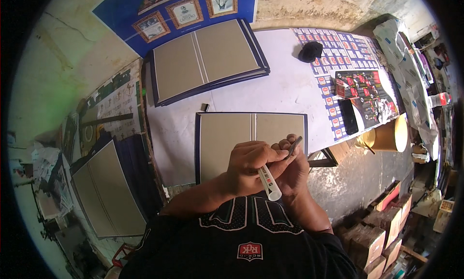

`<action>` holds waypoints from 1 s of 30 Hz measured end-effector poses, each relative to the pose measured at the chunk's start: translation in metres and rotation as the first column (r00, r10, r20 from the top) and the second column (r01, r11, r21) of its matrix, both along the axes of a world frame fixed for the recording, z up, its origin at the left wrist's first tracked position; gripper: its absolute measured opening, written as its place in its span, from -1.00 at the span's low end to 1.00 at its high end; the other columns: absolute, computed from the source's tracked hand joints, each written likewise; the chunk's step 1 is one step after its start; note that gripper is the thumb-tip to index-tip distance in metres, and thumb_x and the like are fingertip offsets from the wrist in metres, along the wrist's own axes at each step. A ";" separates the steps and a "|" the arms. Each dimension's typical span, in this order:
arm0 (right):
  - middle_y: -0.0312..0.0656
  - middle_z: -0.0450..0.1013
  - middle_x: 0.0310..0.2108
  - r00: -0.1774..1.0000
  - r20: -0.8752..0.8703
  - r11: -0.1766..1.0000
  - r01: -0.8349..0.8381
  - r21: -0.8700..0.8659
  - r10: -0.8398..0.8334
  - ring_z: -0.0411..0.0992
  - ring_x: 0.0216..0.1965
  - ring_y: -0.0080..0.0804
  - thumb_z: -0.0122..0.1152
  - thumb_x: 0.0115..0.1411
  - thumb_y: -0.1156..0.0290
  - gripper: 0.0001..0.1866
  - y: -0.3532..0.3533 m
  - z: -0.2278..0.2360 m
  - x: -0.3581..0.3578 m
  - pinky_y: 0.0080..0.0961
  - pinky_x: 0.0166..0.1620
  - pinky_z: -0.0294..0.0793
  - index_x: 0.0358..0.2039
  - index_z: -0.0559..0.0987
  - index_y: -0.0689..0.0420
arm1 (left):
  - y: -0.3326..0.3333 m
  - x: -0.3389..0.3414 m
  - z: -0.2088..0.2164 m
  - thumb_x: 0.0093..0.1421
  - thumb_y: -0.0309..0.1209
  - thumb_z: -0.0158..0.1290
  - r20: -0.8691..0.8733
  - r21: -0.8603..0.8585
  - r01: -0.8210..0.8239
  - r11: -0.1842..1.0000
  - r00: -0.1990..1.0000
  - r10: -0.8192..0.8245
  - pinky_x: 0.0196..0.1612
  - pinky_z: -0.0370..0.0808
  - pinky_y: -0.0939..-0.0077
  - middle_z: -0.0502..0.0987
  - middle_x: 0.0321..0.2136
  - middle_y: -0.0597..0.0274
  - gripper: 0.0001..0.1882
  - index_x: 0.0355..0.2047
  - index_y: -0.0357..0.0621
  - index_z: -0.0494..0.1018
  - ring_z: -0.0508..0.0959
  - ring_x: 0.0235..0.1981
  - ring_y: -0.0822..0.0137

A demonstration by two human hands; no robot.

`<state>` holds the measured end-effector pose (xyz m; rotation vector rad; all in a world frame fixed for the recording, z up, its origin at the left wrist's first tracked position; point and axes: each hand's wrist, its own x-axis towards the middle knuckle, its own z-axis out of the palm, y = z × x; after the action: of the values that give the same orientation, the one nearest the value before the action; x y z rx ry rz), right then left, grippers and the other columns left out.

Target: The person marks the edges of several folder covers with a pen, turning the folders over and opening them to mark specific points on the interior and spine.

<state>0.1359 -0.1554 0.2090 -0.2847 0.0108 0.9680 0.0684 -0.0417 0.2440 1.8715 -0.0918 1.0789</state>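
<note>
Both my hands meet over the near edge of an open board cover [222, 134], beige inside with a dark blue border. My left hand [249, 165] is closed around a white marker [269, 184]; the barrel's end sticks out toward me and its tip is hidden. Between the fingers of my right hand [294, 170] is a slim grey piece [295, 144], perhaps metal, too small to name. The left fingertips touch or nearly touch that piece. A small black cap [205, 107] lies on the white table covering just beyond the cover.
A stack of similar covers [208, 61] stands at the back. Another cover [108, 192] leans at the left. On the right lie a black phone [347, 117], a dark printed sheet [369, 95] and a crumpled black thing [310, 51]. Cardboard boxes [365, 242] are piled at lower right.
</note>
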 end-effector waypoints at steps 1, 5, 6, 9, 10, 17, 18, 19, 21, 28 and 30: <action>-0.28 0.45 -0.29 1.000 0.000 1.000 0.000 0.000 0.000 0.42 -0.21 -0.44 0.26 0.16 0.39 -0.74 0.000 0.000 0.000 -0.45 -0.09 0.45 -0.19 0.40 0.07 | 0.000 0.000 0.000 -0.06 -0.59 0.31 -0.015 -0.007 0.001 1.000 1.000 -0.001 -0.70 0.24 0.60 0.44 -0.71 0.30 -0.74 -0.41 -0.16 0.45 0.39 -0.76 0.50; -0.27 0.45 -0.28 1.000 0.019 0.999 0.002 -0.032 -0.001 0.43 -0.21 -0.43 0.26 0.16 0.37 -0.74 0.000 0.002 0.001 -0.41 -0.08 0.45 -0.19 0.40 0.06 | -0.001 0.001 -0.001 -0.02 -0.58 0.29 -0.033 -0.121 0.012 0.993 0.999 -0.016 -0.68 0.26 0.62 0.45 -0.71 0.29 -0.77 -0.37 -0.17 0.47 0.40 -0.75 0.51; -0.27 0.45 -0.28 1.000 0.019 0.999 -0.005 -0.053 0.006 0.43 -0.22 -0.42 0.26 0.15 0.36 -0.74 0.000 0.003 0.001 -0.39 -0.08 0.44 -0.19 0.40 0.06 | -0.001 0.000 -0.001 -0.02 -0.58 0.29 -0.034 -0.120 0.011 0.993 0.999 -0.015 -0.68 0.26 0.62 0.45 -0.71 0.29 -0.77 -0.37 -0.17 0.47 0.40 -0.75 0.51; -0.26 0.45 -0.29 0.999 0.037 0.998 0.010 -0.066 -0.008 0.44 -0.22 -0.42 0.25 0.15 0.38 -0.74 0.000 0.003 0.001 -0.39 -0.08 0.45 -0.19 0.40 0.06 | 0.000 0.002 -0.001 -0.04 -0.57 0.30 -0.042 -0.121 -0.012 0.993 0.999 0.007 -0.67 0.25 0.64 0.46 -0.70 0.28 -0.75 -0.36 -0.17 0.48 0.41 -0.74 0.51; -0.26 0.45 -0.29 0.999 0.036 0.998 0.010 -0.068 -0.007 0.44 -0.22 -0.42 0.25 0.15 0.38 -0.74 0.001 0.002 0.001 -0.39 -0.08 0.45 -0.19 0.40 0.06 | 0.002 0.000 -0.001 -0.06 -0.55 0.31 -0.042 -0.099 -0.004 0.995 0.999 0.000 -0.67 0.25 0.64 0.46 -0.70 0.28 -0.74 -0.36 -0.16 0.49 0.41 -0.74 0.51; -0.25 0.47 -0.29 0.998 0.064 1.000 0.015 -0.013 -0.015 0.44 -0.21 -0.41 0.25 0.14 0.41 -0.76 0.001 0.001 0.004 -0.43 -0.09 0.46 -0.20 0.42 0.06 | 0.004 0.001 -0.001 -0.12 -0.53 0.34 -0.035 -0.037 0.025 0.999 0.999 -0.026 -0.67 0.25 0.61 0.44 -0.70 0.29 -0.69 -0.34 -0.16 0.50 0.40 -0.74 0.49; -0.25 0.48 -0.28 0.998 0.060 1.000 0.018 -0.015 -0.017 0.44 -0.21 -0.42 0.26 0.14 0.42 -0.76 0.001 0.002 0.005 -0.44 -0.10 0.47 -0.20 0.43 0.06 | 0.005 0.001 -0.001 -0.12 -0.53 0.34 -0.033 -0.038 0.025 0.999 0.999 -0.026 -0.67 0.25 0.61 0.44 -0.70 0.29 -0.69 -0.34 -0.16 0.50 0.40 -0.74 0.49; -0.25 0.48 -0.28 0.998 0.061 1.000 0.017 -0.014 -0.016 0.44 -0.21 -0.42 0.26 0.14 0.42 -0.76 0.001 0.001 0.005 -0.44 -0.10 0.47 -0.20 0.43 0.06 | 0.005 0.001 -0.001 -0.10 -0.54 0.33 -0.033 -0.034 0.020 0.999 0.999 -0.022 -0.67 0.25 0.62 0.45 -0.69 0.28 -0.71 -0.34 -0.17 0.50 0.39 -0.74 0.50; -0.20 0.47 -0.31 0.993 0.104 0.999 0.053 -0.011 -0.052 0.44 -0.23 -0.40 0.25 0.14 0.44 -0.75 0.000 0.001 0.007 -0.46 -0.14 0.47 -0.20 0.41 0.10 | 0.003 -0.001 -0.001 -0.09 -0.54 0.32 -0.030 -0.028 0.020 0.999 0.999 -0.021 -0.67 0.25 0.63 0.45 -0.69 0.27 -0.72 -0.34 -0.17 0.51 0.38 -0.74 0.51; -0.09 0.46 -0.34 0.280 0.955 0.861 0.505 -0.060 -0.097 0.42 -0.33 -0.35 0.33 0.03 0.54 -0.72 -0.015 0.026 0.020 -0.53 -0.25 0.38 -0.21 0.55 0.31 | 0.008 -0.024 -0.040 0.09 -0.52 0.24 -0.220 -0.629 0.121 0.768 0.920 -0.324 -0.61 0.21 0.72 0.48 -0.63 0.38 -0.83 -0.31 -0.23 0.51 0.34 -0.66 0.65; -0.07 0.43 -0.34 0.179 0.982 0.868 0.494 -0.044 -0.052 0.40 -0.34 -0.33 0.33 0.06 0.46 -0.69 -0.018 0.040 0.023 -0.49 -0.27 0.38 -0.19 0.54 0.31 | 0.010 -0.030 -0.049 0.11 -0.51 0.22 -0.127 -0.810 0.168 0.562 0.885 -0.448 -0.53 0.26 0.73 0.46 -0.62 0.39 -0.83 -0.29 -0.25 0.50 0.37 -0.60 0.62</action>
<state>0.1584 -0.1729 0.2489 -1.2021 -0.9412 0.2246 0.0385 -0.0322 0.1950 1.1152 0.2099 0.4085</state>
